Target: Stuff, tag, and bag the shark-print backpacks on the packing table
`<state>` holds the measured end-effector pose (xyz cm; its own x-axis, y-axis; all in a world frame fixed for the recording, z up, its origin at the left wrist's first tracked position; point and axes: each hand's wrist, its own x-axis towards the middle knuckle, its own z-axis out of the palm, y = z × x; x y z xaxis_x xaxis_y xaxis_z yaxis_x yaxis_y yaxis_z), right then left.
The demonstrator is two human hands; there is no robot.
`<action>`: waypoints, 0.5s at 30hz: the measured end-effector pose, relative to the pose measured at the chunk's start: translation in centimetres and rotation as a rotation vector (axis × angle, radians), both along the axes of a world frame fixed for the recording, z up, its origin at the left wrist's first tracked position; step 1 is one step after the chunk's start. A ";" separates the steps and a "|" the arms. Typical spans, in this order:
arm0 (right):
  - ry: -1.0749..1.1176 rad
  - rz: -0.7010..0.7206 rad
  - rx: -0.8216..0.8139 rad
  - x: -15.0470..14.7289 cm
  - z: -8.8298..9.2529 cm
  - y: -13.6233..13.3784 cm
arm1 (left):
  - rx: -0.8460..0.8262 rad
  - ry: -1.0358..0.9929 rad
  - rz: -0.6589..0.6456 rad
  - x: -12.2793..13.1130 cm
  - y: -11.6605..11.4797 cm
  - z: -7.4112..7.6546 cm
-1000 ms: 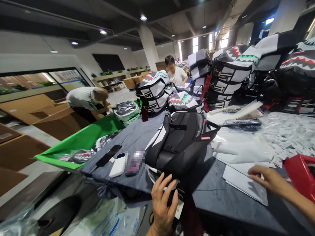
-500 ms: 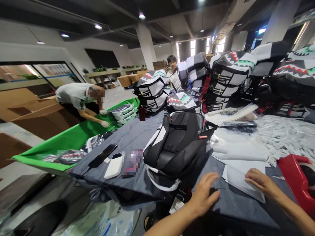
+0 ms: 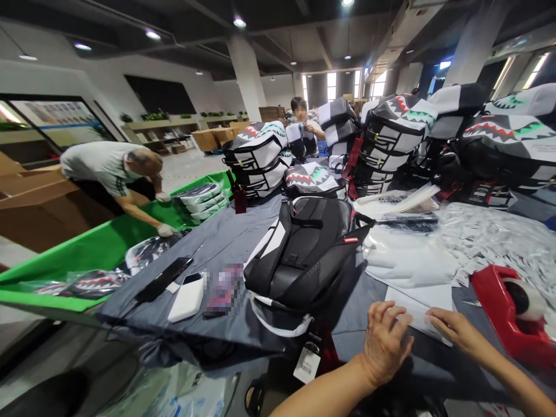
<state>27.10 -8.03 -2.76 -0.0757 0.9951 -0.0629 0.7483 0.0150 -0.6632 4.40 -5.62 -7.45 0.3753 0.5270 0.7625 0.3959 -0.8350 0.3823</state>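
Observation:
A small stack of flat white sheets (image 3: 412,310) lies on the cloth-covered table in front of me; whether they are paper or thin bags I cannot tell. Over its left edge hovers my left hand (image 3: 386,341), fingers apart and slightly bent, with nothing visible in it. From the right, my right hand (image 3: 454,331) rests its outstretched fingertips on the sheets. To the left of both hands is a black backpack (image 3: 304,255), straps and padded back facing up. Its white barcode tag (image 3: 307,364) hangs over the table edge.
A red tape dispenser (image 3: 499,313) stands at right, below a heap of small packets (image 3: 490,237). Stacked backpacks (image 3: 391,145) rise behind. A black phone (image 3: 163,281) and white power bank (image 3: 186,301) lie left. A co-worker (image 3: 108,168) bends over a green bin (image 3: 104,243).
My left hand has moved right, to the sheets; my right hand has shifted slightly left over them. The view has turned a little right. The bending co-worker's hand has reached a wrapped bag.

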 end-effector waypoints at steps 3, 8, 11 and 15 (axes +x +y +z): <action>0.024 0.031 -0.071 -0.3 -0.5 -0.1 | 0.280 0.129 0.007 0.3 0.4 -0.1; 0.050 0.035 -0.096 -0.7 -0.5 -0.1 | 0.369 0.251 -0.021 0.8 1.2 -0.4; -0.006 -0.199 0.104 -0.2 0.5 0.0 | 0.395 0.417 -0.187 0.8 1.0 -1.1; -0.047 -0.679 0.391 1.6 3.4 -0.1 | 0.166 0.630 -0.308 1.5 1.1 -1.1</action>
